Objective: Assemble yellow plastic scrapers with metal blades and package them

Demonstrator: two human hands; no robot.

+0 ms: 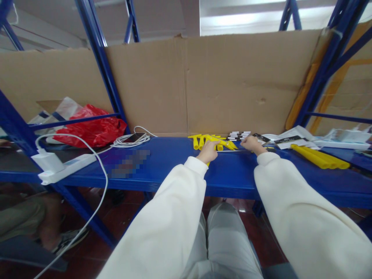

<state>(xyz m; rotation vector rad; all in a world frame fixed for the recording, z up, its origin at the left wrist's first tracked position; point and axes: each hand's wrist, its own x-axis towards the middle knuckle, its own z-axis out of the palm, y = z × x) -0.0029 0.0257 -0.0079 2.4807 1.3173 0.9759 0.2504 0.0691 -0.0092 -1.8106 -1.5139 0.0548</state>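
L hand is gripping a yellow tool over the blue counter, just in front of other yellow tools. R hand is sitting nearby, curled; can't tell if it's holding anything. B&W strips are lying btwn, near the cardboard.

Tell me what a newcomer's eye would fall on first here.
Probably the crumpled red plastic bag on the left, vivid against the brown cardboard. Next, likely the small yellow pieces clustered by the left hand, mid-table, and the larger yellow tubes lying to the right.
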